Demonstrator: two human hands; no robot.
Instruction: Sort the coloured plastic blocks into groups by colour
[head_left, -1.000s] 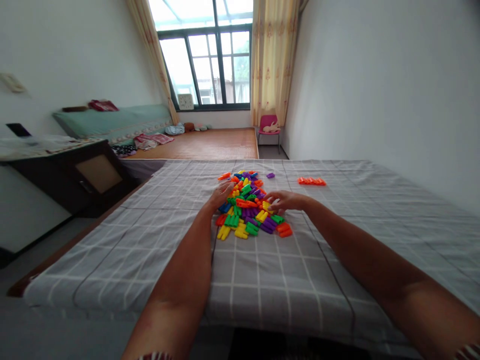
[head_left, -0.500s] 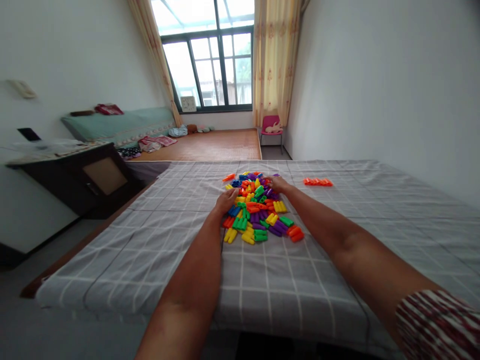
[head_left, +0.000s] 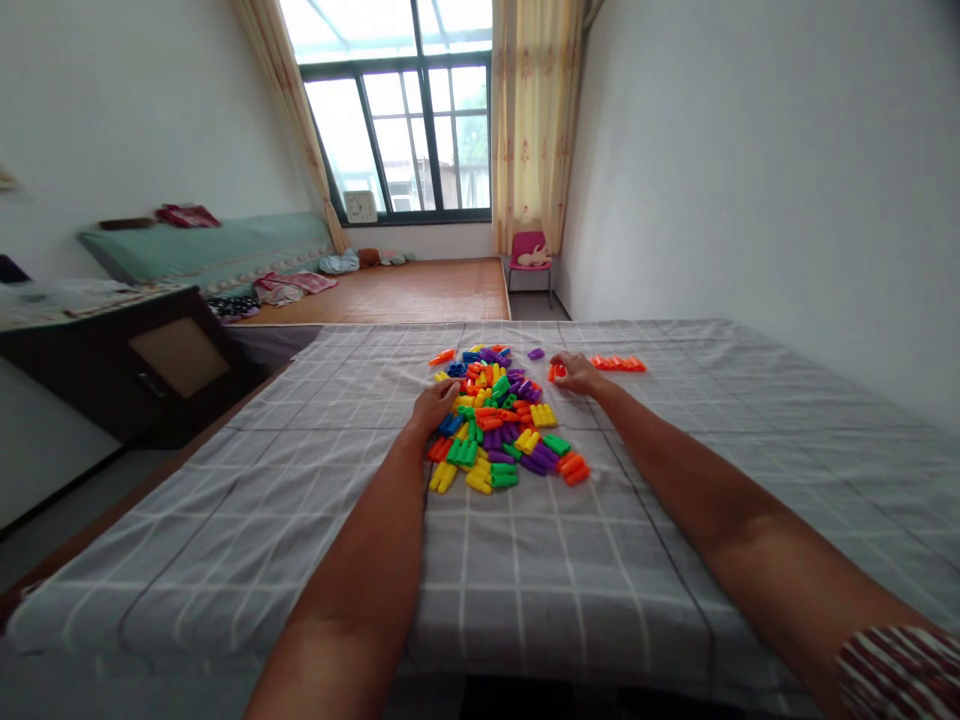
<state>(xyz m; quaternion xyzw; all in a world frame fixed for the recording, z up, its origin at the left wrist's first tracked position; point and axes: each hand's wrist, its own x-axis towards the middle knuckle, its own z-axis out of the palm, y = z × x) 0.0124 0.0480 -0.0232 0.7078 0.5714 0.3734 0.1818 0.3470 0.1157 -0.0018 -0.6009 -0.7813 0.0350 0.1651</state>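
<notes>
A loose heap of bullet-shaped plastic toy blocks (head_left: 491,415) in orange, yellow, green, blue and purple lies on the grey checked cloth. My left hand (head_left: 436,406) rests against the heap's left side, fingers reaching over the blocks, with nothing seen held. Right of the heap, my right hand (head_left: 576,374) is closed on an orange toy block (head_left: 556,371), just above or touching the cloth; which, I cannot tell. Beyond that hand stretches a row of orange blocks (head_left: 619,364). A single purple block (head_left: 535,353) sits apart near the heap's top right.
The checked cloth (head_left: 300,520) covers a wide flat surface with its front edge near me. A dark cabinet (head_left: 112,350) stands at left. Behind are a low mat-covered bed (head_left: 420,285), a pink chair (head_left: 529,250) and a window; a white wall runs along the right.
My right hand has moved right, out of the heap toward the orange row, carrying an orange block. The purple block now lies apart. My left hand stays at the heap; the view has turned slightly right.
</notes>
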